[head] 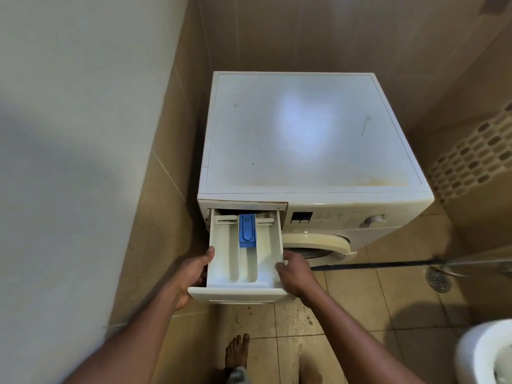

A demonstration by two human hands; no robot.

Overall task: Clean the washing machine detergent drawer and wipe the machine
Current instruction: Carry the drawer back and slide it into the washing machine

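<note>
A white front-loading washing machine (313,134) stands in a tiled corner, its flat top dusty with yellowish stains near the front right. Its white detergent drawer (266,250) is pulled far out at the upper left of the front panel, showing three compartments and a blue insert (247,230) in the middle one. My left hand (191,275) grips the drawer's left side with the thumb on the rim. My right hand (295,273) grips its right side. The round door (318,242) below stands ajar.
A white wall (69,162) rises close on the left and beige tiles behind. A dark hose or rod (388,264) crosses the floor to the right near a floor drain (439,279). A toilet rim (484,353) shows at bottom right. My bare feet stand on the tiled floor.
</note>
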